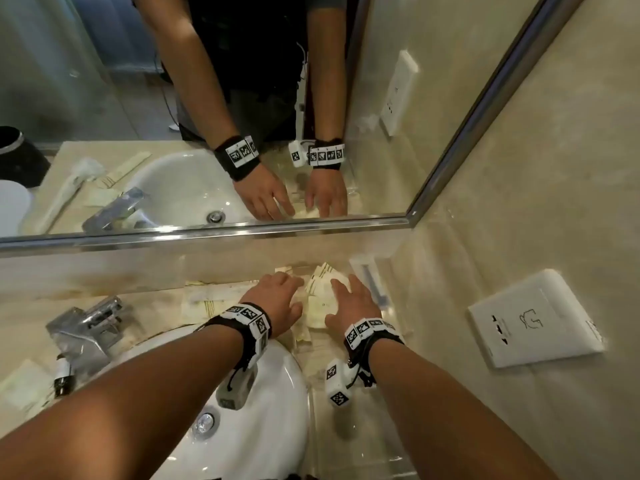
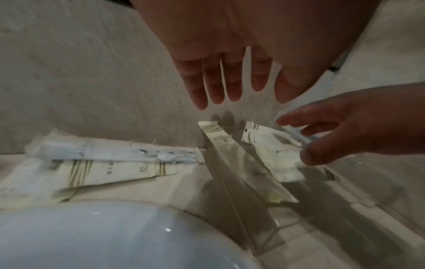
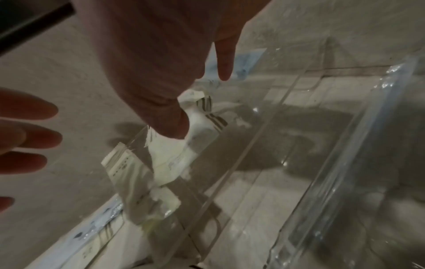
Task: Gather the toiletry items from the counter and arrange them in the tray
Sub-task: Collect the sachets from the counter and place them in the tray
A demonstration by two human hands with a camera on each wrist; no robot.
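Note:
A clear plastic tray (image 1: 388, 306) sits on the counter to the right of the sink, against the back wall. Cream sachets (image 1: 320, 299) with striped ends lie in it; a long one (image 2: 232, 163) leans on the tray's left wall (image 2: 243, 214). A blue-tinted wrapped item (image 1: 372, 282) lies along the right side. My left hand (image 1: 284, 285) hovers over the tray's left part with straight fingers (image 2: 214, 85). My right hand (image 1: 346, 289) is spread just above a square sachet (image 3: 170, 156), thumb (image 3: 170, 123) close to it. More sachets (image 2: 103, 171) and a clear-wrapped toothbrush (image 2: 115, 152) lie on the counter behind the sink.
The white sink basin (image 1: 266, 403) lies under my left forearm, with a chrome faucet (image 1: 86, 323) to its left. A small dark-capped bottle (image 1: 62, 375) and flat packets (image 1: 24, 386) are at the far left. A wall socket (image 1: 533, 320) is on the right wall, below a mirror (image 1: 207, 98).

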